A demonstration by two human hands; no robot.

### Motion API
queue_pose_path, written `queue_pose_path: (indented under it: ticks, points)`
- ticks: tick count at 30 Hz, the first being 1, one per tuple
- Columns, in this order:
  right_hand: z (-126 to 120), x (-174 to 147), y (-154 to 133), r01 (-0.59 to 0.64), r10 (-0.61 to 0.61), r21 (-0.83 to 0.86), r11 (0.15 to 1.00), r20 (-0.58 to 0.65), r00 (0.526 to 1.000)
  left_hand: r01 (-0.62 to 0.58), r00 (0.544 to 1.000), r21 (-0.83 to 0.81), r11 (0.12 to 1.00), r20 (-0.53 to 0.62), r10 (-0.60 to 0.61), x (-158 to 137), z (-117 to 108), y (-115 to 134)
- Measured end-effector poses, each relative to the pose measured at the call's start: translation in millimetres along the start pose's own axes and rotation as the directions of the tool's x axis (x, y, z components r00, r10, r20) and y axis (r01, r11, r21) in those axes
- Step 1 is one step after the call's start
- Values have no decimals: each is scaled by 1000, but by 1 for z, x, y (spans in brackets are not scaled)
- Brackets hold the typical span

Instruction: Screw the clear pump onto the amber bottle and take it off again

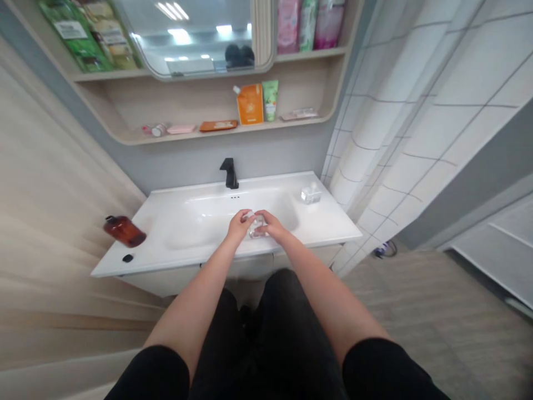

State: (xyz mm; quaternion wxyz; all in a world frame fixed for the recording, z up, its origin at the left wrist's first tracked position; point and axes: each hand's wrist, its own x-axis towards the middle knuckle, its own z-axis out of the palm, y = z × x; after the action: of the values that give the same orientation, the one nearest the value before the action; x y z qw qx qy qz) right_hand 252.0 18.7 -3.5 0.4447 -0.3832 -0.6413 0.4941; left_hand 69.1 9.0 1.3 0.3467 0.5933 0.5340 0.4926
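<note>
Over the front of the white sink basin (200,222), I hold a small clear bottle (257,228) between both hands. My left hand (238,225) is closed with its fingertips at the whitish top of the bottle. Wrapped round the other side of the body is my right hand (271,225). Whether the top is fixed or loose cannot be made out. A second small clear bottle (311,194) stands on the right of the counter. On the left are an amber bottle (125,231) with a black neck and a small black cap (127,258).
A black faucet (230,173) rises behind the basin. Above it, a shelf (166,136) carries an orange pouch (250,104), a green tube (270,100) and several small items, below a mirror (200,39). A beige curtain (50,222) hangs left; a white tiled wall (416,122) stands right.
</note>
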Motion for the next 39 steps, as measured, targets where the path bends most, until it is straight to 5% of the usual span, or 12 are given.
queue_pose_path:
  ticks: [10,16,21,27,33,39]
  points:
    - [-1,0,2,-45,40,187,981,30,999,16,1000,-377,926,0,-18,4,-3,-19]
    - [0,-1,2,-38,39,99,994,-7,999,-27,999,-265,964,-31,20,5,1,-20]
    - [-1,0,5,-39,44,153,987,-29,999,-12,998,-430,903,48,36,7,-1,-22]
    - [-1,1,4,-37,39,33,999,-37,999,-20,999,-251,968,-39,11,8,2,-23]
    - [-2,3,10,-35,39,106,994,-42,998,0,999,-426,905,37,18,9,-1,-24]
    - [-1,2,8,43,-46,-101,994,-33,998,-30,998,-238,971,-54,18,8,2,-22]
